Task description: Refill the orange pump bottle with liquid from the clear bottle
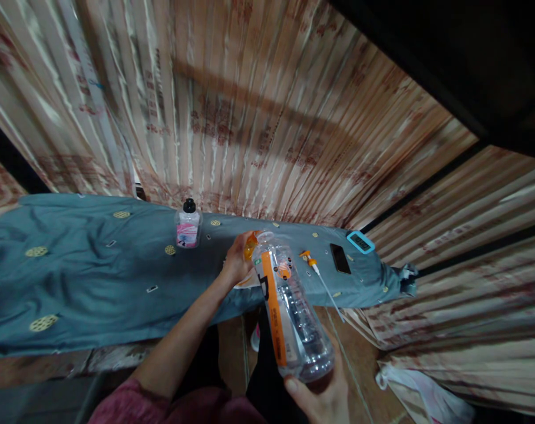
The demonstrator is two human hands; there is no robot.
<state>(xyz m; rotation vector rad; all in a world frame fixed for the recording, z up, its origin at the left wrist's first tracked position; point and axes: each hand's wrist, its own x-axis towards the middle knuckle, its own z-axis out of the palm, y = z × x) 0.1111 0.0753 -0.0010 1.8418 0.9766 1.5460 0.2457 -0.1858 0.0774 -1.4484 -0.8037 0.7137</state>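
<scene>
My right hand (323, 394) grips the base of a large clear plastic bottle (300, 318) with an orange and white label. The bottle slants across the view, its base nearest me and its neck pointing away toward the left. At that neck, my left hand (237, 259) is closed around an orange see-through object (250, 244). Fingers and bottle cover most of this object, so its kind cannot be made out. An orange and white pump head (309, 260) with a long thin tube lies right of the bottle, the tube reaching past the cloth's front edge.
A patterned blue-green cloth (95, 277) covers the narrow table. On it stand a clear bottle with black cap and pink label (188, 227), a dark phone (340, 259) and a blue-framed digital clock (360, 242). Curtains (250, 118) hang behind; a white bag (422, 391) is lower right.
</scene>
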